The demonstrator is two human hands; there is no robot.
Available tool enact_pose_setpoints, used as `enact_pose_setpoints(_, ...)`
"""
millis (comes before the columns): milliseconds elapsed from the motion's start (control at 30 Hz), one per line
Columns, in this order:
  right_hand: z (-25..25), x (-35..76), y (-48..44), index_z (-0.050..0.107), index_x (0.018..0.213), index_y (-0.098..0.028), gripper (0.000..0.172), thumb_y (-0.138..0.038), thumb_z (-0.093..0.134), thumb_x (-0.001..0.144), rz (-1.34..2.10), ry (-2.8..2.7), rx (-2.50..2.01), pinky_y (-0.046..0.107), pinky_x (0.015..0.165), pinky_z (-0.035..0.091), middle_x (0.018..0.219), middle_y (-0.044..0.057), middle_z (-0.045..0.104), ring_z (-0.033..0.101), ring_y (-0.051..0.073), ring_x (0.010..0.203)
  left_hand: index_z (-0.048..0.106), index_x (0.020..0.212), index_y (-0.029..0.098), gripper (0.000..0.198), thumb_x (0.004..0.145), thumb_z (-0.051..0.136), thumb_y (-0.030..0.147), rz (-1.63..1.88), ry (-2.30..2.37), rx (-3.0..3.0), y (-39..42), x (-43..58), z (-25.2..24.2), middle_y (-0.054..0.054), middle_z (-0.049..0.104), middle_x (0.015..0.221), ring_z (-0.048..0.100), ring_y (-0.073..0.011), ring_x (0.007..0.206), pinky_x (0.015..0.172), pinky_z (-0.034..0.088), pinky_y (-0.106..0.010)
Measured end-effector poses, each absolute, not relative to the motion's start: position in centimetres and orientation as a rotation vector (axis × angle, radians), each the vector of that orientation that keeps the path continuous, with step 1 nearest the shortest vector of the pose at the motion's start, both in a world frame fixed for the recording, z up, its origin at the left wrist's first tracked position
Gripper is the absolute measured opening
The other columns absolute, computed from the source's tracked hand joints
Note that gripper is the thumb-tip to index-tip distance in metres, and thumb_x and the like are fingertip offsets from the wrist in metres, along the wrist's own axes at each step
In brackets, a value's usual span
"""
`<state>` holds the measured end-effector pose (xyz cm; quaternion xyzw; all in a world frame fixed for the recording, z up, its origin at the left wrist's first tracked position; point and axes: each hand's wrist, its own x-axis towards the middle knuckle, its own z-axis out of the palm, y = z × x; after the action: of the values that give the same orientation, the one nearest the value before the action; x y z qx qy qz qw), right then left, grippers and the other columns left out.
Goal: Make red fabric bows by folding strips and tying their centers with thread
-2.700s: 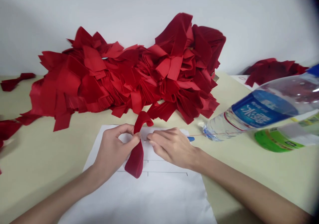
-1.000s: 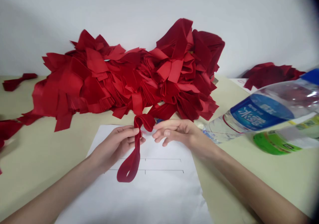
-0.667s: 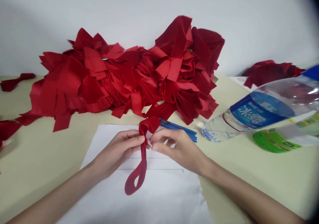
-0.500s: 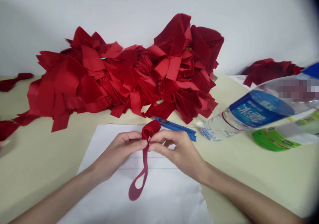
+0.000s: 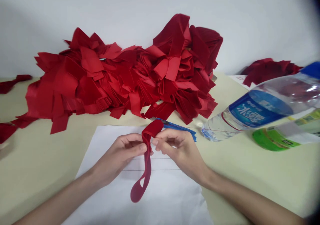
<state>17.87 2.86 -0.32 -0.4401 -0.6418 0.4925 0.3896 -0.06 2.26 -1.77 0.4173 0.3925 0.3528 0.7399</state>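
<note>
A dark red fabric strip (image 5: 147,155) is doubled into a long narrow loop, with a folded top end above my hands and its looped end hanging over the paper. My left hand (image 5: 117,155) pinches it from the left, and my right hand (image 5: 176,150) holds it from the right, fingertips against the fold. Between my fingers the fabric is hidden. Beneath both hands lies a white paper sheet (image 5: 160,198) ruled with thin dark lines. A blue utility knife (image 5: 178,128) lies just beyond my right hand.
A large heap of red fabric strips (image 5: 125,78) fills the back of the beige table (image 5: 37,171). Loose strips (image 5: 10,128) lie at far left. A lying water bottle (image 5: 250,115), a green-labelled item (image 5: 272,140) and another red pile (image 5: 270,71) sit at right.
The strip's folded top has tightened into a narrower doubled band, and its loop hangs longer and slimmer. My hands have closed in on it, and the blue knife has come into view beyond them.
</note>
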Motion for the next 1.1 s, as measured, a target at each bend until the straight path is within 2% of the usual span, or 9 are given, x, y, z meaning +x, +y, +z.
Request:
enact_pose_setpoints(233, -1.2, 17.3, 2.7, 0.059, 0.066, -0.017, 0.02, -0.029, 0.06, 0.081, 1.244, -1.513, -1.202, 0.023, 0.056, 0.041, 0.064, -0.001, 0.059, 0.052, 0.011, 0.06, 0.073, 0.093, 0.022, 0.015, 0.082, 0.063, 0.027, 0.823, 0.923, 0.924, 2.0, 0.3, -1.9, -0.003, 0.069, 0.086, 0.057, -0.0177, 0.087, 0.086, 0.039, -0.03)
enact_pose_setpoints(333, -1.5, 17.0, 2.5, 0.058, 0.066, -0.016, 0.019, -0.029, 0.061, 0.081, 1.325, -1.431, -1.204, 0.023, 0.057, 0.041, 0.065, -0.001, 0.059, 0.052, 0.01, 0.06, 0.073, 0.088, 0.022, 0.015, 0.085, 0.06, 0.025, 0.824, 0.881, 0.911, 1.9, 0.5, -1.9, -0.001, 0.067, 0.079, 0.055, -0.0144, 0.078, 0.081, 0.04, -0.027)
enact_pose_setpoints(533, -1.8, 16.5, 2.3, 0.055, 0.069, -0.017, 0.02, -0.033, 0.06, 0.081, 1.436, -1.322, -1.202, 0.022, 0.046, 0.031, 0.063, -0.003, 0.052, 0.042, 0.008, 0.052, 0.072, 0.082, 0.023, 0.015, 0.086, 0.058, 0.025, 0.829, 0.859, 0.86, 1.7, 0.5, -1.9, 0.001, 0.065, 0.076, 0.054, -0.0112, 0.074, 0.075, 0.041, -0.022)
enact_pose_setpoints(633, -1.7, 16.4, 2.2, 0.052, 0.067, -0.017, 0.023, -0.034, 0.061, 0.081, 1.482, -1.288, -1.155, 0.022, 0.045, 0.03, 0.061, -0.004, 0.048, 0.038, 0.007, 0.051, 0.072, 0.077, 0.022, 0.017, 0.086, 0.058, 0.026, 0.821, 0.847, 0.854, 1.7, 0.5, -2.0, 0.001, 0.065, 0.073, 0.054, -0.0106, 0.072, 0.075, 0.042, -0.022)
enact_pose_setpoints(767, -1.5, 16.3, 2.1, 0.049, 0.067, -0.017, 0.023, -0.032, 0.06, 0.081, 1.559, -1.245, -1.116, 0.022, 0.047, 0.03, 0.059, -0.005, 0.045, 0.036, 0.007, 0.051, 0.071, 0.084, 0.023, 0.009, 0.083, 0.062, 0.022, 0.843, 0.833, 0.835, 1.8, 0.4, -2.0, 0.002, 0.066, 0.075, 0.056, -0.01, 0.071, 0.077, 0.043, -0.022)
enact_pose_setpoints(867, -1.6, 16.3, 2.1, 0.047, 0.065, -0.017, 0.021, -0.024, 0.06, 0.079, 1.572, -1.232, -1.135, 0.021, 0.047, 0.029, 0.057, -0.006, 0.044, 0.035, 0.006, 0.05, 0.071, 0.086, 0.023, 0.009, 0.081, 0.064, 0.021, 0.87, 0.882, 0.831, 1.8, 0.4, -2.0, 0.002, 0.067, 0.077, 0.056, -0.0103, 0.071, 0.077, 0.044, -0.023)
enact_pose_setpoints(1100, -2.3, 16.6, 3.0, 0.05, 0.066, -0.016, 0.017, -0.023, 0.061, 0.077, 1.497, -1.344, -1.175, 0.021, 0.053, 0.035, 0.061, -0.004, 0.052, 0.043, 0.007, 0.055, 0.071, 0.091, 0.021, 0.014, 0.078, 0.065, 0.022, 0.867, 1.04, 0.884, 1.3, 0.9, -1.6, 0.0, 0.068, 0.084, 0.057, -0.0148, 0.085, 0.084, 0.04, -0.026)
